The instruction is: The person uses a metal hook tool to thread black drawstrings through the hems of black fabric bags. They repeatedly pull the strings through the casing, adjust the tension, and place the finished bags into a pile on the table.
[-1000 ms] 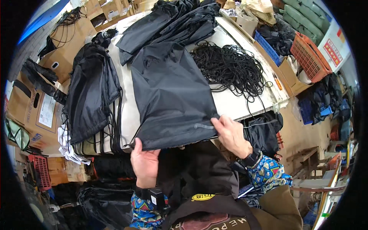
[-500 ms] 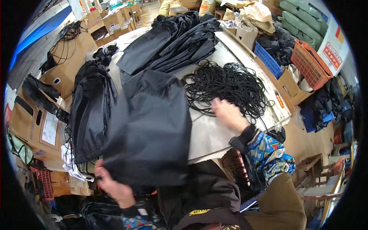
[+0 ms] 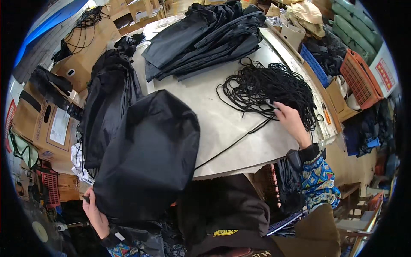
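At eight o'clock, a floppy black cloth bag [image 3: 147, 150] is pinched, perhaps against slipping, by the left hand [image 3: 95, 213]. At three, the half-curled right hand [image 3: 293, 122] is placed by heaped thin black cord [image 3: 276, 83]; its grip cannot be told.

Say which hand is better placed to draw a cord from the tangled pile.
Likely the right hand: it is at the near edge of the black cord pile, while the left hand is far off, at the black bag.
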The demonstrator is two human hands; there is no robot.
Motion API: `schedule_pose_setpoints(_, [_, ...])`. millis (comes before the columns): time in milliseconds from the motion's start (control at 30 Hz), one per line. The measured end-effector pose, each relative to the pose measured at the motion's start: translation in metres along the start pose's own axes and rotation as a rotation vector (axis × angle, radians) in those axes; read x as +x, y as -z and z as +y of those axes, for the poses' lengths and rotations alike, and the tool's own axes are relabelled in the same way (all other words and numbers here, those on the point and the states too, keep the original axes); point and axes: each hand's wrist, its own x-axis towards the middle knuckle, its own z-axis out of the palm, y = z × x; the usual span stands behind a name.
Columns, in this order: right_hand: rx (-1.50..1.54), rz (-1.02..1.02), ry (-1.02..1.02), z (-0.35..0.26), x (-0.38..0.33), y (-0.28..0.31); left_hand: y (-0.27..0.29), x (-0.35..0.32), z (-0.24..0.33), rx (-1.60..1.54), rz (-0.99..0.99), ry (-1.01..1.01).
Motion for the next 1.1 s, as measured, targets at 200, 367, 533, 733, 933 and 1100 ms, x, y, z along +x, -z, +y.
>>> schedule_pose_setpoints(200, [0.049, -0.363, 0.142, -0.053, -0.017, -0.013, -0.068, 0.037, 0.006, -0.126, 0.198, -0.303])
schedule_pose_setpoints(367, [0.191, -0.289, 0.11, -0.058, -0.022, -0.006, -0.122, 0.123, 0.002, 0.163, 0.328, -0.379])
schedule_pose_setpoints(533, [0.243, -0.206, 0.104, -0.064, -0.039, 0.013, -0.175, 0.054, 0.013, 1.54, 0.049, -0.614])
schedule_pose_setpoints(733, [0.363, -0.342, 0.003, -0.103, -0.044, 0.018, -0.296, -0.118, -0.008, 0.186, -0.939, -0.56])
schedule_pose_setpoints(933, [0.427, -0.225, 0.042, -0.107, -0.064, 0.021, -0.356, -0.128, -0.044, 0.144, -1.083, -0.581])
schedule_pose_setpoints(1100, [0.402, -0.037, -0.012, -0.088, -0.068, 0.03, -0.309, -0.109, -0.024, -0.024, -1.213, -0.108])
